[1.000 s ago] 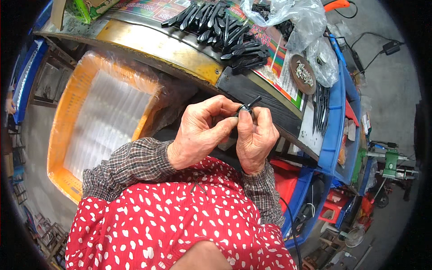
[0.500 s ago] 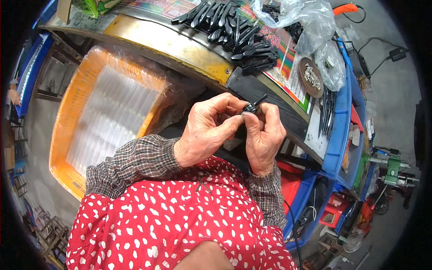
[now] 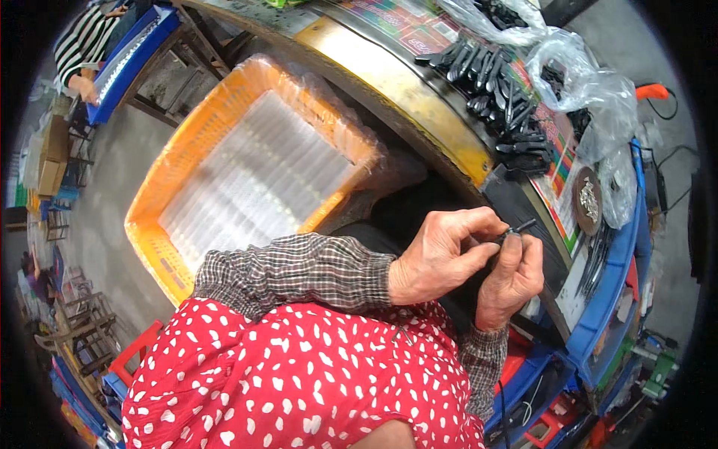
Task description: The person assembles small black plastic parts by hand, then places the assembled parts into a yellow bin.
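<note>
My left hand [image 3: 441, 254] and my right hand [image 3: 512, 280] meet in front of me, fingertips pinched together on a small black plastic part [image 3: 516, 229] whose thin end sticks out up and to the right. Both hands are held just below the near edge of the workbench [image 3: 389, 71]. A pile of similar black parts [image 3: 497, 82] lies spread on the bench top beyond my hands.
An orange crate lined with clear plastic [image 3: 254, 165] sits to my left below the bench. Clear plastic bags [image 3: 591, 90] with black parts and a round dish of small metal pieces [image 3: 588, 198] lie on the bench. Blue bins [image 3: 606, 299] stand at my right. A person in a striped top [image 3: 82, 45] sits far left.
The view has swung so the bench sits further right and the crate more central. My hands stay together on the black part, fingers shifting slightly.
</note>
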The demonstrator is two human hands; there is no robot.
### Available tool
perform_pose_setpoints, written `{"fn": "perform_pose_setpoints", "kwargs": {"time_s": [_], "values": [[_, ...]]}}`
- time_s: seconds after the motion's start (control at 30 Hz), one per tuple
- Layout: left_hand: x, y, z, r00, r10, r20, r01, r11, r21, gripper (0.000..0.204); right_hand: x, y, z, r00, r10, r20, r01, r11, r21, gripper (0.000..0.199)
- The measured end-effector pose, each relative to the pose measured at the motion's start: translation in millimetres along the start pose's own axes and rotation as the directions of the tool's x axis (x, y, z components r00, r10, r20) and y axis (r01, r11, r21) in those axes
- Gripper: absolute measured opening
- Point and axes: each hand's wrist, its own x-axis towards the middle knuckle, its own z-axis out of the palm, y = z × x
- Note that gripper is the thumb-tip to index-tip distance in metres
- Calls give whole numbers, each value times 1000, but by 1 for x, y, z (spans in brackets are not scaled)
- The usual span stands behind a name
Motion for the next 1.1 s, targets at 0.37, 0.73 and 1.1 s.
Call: {"fn": "perform_pose_setpoints", "kwargs": {"time_s": [0.37,0.73,1.1], "values": [[4,-4,-8,989,140,-44,-131,978,160,21,6,3,10,969,224,108,-248,898,365,30],[-3,6,-20,975,-211,73,220,964,-149,17,11,-2,-7,981,-13,191,10,1000,19,24],[-4,6,-11,983,-176,59,182,975,-125,18,3,1,-1,973,-198,118,211,971,-114,17]]}}
